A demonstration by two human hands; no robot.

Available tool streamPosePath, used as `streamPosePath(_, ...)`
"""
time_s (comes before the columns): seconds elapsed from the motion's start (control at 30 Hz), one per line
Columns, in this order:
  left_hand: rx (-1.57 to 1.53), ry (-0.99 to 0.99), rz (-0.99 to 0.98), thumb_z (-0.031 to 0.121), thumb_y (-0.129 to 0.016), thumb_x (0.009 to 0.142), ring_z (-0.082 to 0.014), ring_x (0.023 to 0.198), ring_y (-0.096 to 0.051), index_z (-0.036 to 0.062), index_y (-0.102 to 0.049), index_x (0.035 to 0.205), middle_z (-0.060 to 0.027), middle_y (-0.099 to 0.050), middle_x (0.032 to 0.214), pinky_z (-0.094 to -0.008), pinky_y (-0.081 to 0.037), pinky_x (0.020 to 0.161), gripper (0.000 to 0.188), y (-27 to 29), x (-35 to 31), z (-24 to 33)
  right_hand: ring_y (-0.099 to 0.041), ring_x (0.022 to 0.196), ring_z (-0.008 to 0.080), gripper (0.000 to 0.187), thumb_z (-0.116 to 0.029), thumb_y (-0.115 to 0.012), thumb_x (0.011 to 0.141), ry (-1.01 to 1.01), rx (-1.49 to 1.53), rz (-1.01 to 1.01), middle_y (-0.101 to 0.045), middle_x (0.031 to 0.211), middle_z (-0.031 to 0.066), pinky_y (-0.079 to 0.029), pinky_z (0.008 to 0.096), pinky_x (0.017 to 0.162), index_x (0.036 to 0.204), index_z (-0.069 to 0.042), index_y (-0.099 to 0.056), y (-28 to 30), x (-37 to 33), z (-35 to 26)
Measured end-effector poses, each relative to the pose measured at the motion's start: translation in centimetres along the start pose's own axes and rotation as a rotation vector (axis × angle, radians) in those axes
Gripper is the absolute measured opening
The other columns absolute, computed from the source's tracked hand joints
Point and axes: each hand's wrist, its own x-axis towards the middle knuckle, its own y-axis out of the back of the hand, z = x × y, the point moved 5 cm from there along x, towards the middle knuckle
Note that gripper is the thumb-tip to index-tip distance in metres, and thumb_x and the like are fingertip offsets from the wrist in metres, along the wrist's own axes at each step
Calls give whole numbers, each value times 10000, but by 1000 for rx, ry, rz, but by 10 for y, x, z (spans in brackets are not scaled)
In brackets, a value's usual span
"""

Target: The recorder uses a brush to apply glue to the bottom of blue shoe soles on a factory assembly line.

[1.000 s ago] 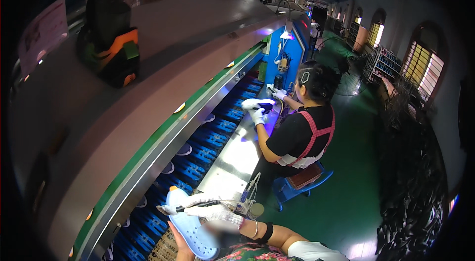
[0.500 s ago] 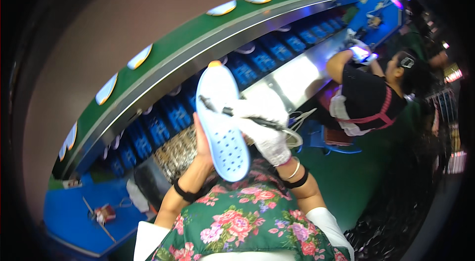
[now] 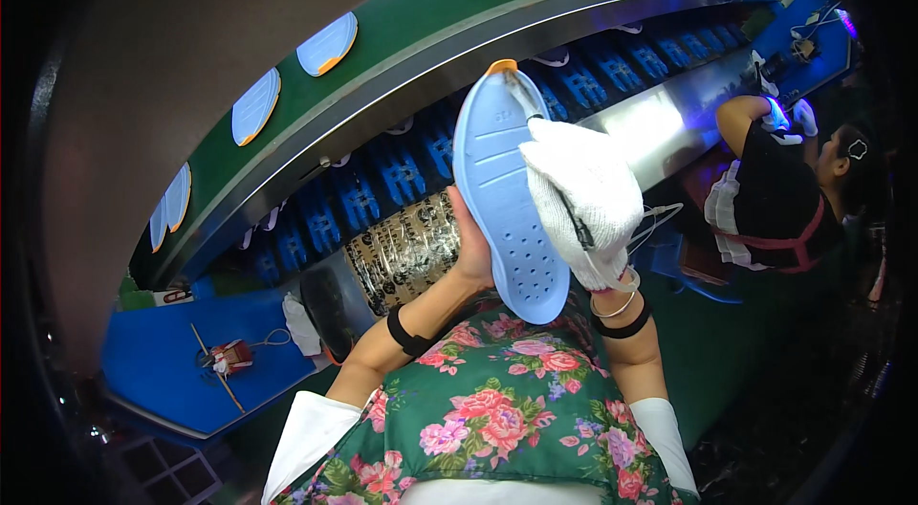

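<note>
1. Two hands hold one pale blue shoe sole upright just above a floral apron, its perforated face turned toward the camera, likely so that face can be looked over closely.
2. On the sole's left side, the bare left hand cups the long edge from behind, fingers closed around it; this seems to steady it.
3. On the sole's right side, the right hand, in a white knit glove, is closed over a slim dark tool and presses against the sole's upper half. Exactly what the tool is I cannot tell.
4. An orange tip shows at the sole's top end.
5. Just behind the sole, lower left, a foil-wrapped bundle lies on the blue surface, close enough to reach.
6. Farther left of the sole, a small red-and-white tool with a cord rests on that same surface.
7. Beyond the sole, rows of blue holders run along a lower track.
8. Above and behind the sole, a green conveyor belt carries more pale soles, spaced apart and lying flat.
9. Well to the sole's right, another person in a dark top bends over a brightly lit stretch of the line, gloved hands raised there.
</note>
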Motion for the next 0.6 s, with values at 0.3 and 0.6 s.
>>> streamPosePath(0.3, 40, 3, 7, 900, -185, 887, -282, 1383, -487, 91, -304, 1579, -152, -463, 1524, -443, -417, 1153, 1071, 11, -1, 3, -706, 1042, 335, 341, -48, -724, 824, 66, 215, -172, -734, 1147, 117, -545, 441, 921, 1163, -62, -745, -16, -25, -3)
streamPosePath(0.6, -133, 50, -97, 909, -197, 876, -319, 1415, -450, 106, -270, 1593, -148, -409, 1571, -484, -363, 1189, 1079, 37, 3, -11, -706, 1070, 313, 325, -41, -714, 831, 153, 204, -197, -734, 1171, 138, -563, 402, 920, 1155, -50, -747, -26, -24, -22)
